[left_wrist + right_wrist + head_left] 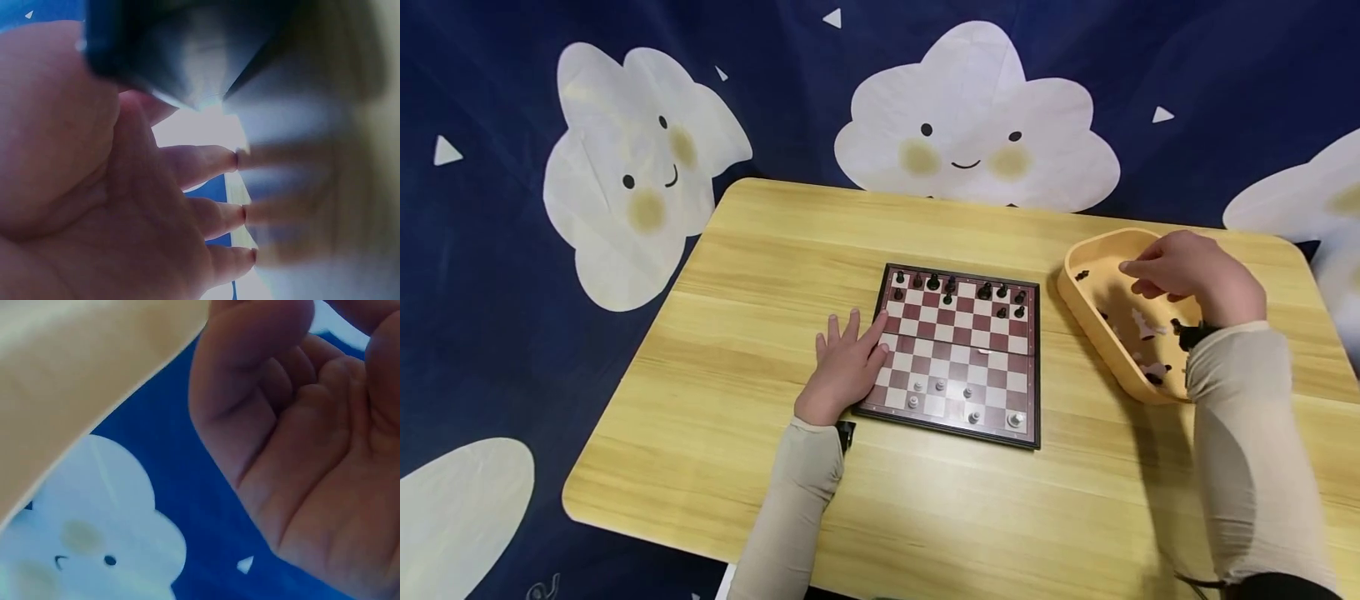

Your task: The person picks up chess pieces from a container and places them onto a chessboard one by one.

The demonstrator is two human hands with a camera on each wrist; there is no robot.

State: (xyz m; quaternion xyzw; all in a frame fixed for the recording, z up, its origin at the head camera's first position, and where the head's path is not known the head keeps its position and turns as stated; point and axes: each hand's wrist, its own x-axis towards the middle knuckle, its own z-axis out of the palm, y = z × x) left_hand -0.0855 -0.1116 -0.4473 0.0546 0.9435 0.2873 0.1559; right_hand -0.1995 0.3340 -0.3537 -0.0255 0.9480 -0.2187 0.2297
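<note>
Chessboard (958, 354) on a round-cornered wood-grain table (700, 375), dark-blue curtain (782, 50) at 12 o'clock.
On my feed, smiling clouds (977, 100) sit at 11 and 12. The left hand (842, 372) lies released, fingers spread, on the chessboard's 9 o'clock edge; dark pieces (933, 283) stand toward 12, light pieces (1015, 419) toward 6. At 3 o'clock the right hand (1198, 271), fingers curled, hangs over a yellow tray (1097, 354) of loose pieces (1141, 325); whether it grasps any, I cannot tell.

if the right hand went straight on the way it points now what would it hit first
Probably the left wall of the orange tray: the right hand points left above it in the head view. Depth is unclear, so it might clear the rim and pass over the table.
</note>
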